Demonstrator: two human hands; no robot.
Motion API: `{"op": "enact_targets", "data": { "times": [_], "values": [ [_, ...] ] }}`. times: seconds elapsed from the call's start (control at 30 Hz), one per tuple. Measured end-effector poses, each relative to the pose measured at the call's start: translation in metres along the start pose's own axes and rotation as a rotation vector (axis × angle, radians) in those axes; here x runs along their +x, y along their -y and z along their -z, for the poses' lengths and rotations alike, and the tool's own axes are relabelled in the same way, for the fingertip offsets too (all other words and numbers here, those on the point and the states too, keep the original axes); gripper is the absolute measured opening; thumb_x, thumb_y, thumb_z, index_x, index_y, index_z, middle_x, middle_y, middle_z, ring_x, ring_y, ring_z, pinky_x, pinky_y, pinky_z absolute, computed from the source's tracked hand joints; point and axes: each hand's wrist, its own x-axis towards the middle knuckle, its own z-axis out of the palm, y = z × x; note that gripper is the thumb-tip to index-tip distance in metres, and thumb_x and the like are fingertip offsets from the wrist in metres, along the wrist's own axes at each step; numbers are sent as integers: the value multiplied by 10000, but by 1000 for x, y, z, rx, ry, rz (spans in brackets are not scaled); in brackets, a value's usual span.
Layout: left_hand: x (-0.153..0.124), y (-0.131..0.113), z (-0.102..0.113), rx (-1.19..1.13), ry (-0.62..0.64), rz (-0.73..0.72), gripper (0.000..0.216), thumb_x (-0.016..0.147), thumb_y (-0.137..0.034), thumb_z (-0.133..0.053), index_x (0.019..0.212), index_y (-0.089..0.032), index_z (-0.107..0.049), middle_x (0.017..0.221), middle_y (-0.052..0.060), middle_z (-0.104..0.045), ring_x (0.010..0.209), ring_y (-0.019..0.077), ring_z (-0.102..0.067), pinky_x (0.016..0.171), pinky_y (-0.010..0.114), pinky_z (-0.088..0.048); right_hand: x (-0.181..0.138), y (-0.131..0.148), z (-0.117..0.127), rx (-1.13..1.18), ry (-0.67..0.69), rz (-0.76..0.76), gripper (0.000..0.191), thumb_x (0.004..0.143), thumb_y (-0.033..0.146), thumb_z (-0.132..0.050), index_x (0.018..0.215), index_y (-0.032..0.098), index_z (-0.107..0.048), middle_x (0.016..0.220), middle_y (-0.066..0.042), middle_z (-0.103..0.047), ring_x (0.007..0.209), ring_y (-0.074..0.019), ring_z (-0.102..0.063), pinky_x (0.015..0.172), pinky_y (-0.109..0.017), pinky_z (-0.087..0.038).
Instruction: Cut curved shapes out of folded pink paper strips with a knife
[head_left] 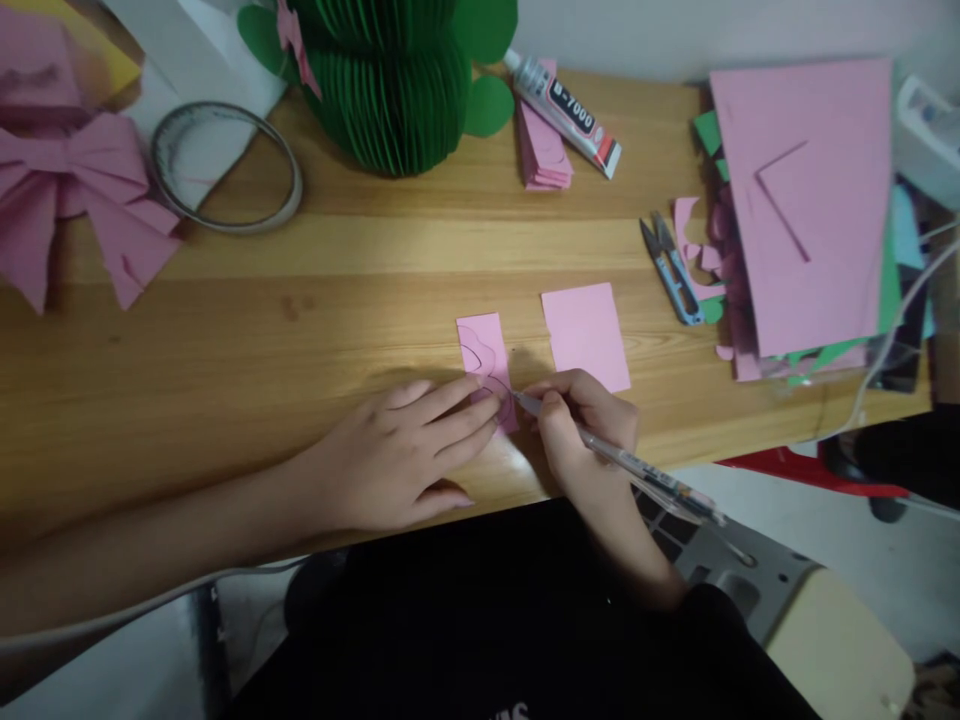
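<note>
A narrow pink paper strip lies near the table's front edge, with dark curved pen lines drawn on it. My left hand rests flat beside it, fingers stretched out, the fingertips pressing on the strip's lower part. In my right hand is a clear-barrelled pen, held in a writing grip. Its tip is at the strip's right edge, close to a drawn curve. Just beyond my right hand lies a square pink paper, its lower part near my knuckles.
Blue thread snips lie at right, beside pink scraps and a stack of pink sheets. A glue tube leans on folded pink paper. A green paper honeycomb, tape roll and pink bow stand farther left.
</note>
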Motion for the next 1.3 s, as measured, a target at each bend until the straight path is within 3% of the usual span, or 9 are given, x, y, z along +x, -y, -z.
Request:
{"op": "enact_targets", "data": {
  "times": [1.3],
  "values": [
    [1, 1, 5, -11, 58, -22, 604, 970, -583, -480, 1381, -148, -560, 1394, 100, -615, 1399, 309, -405, 1050, 401, -387, -13, 1, 1, -53, -64, 24, 193, 812, 210, -527, 736, 209, -704, 563, 27, -684, 469, -115, -608, 455, -232, -476]
  ]
}}
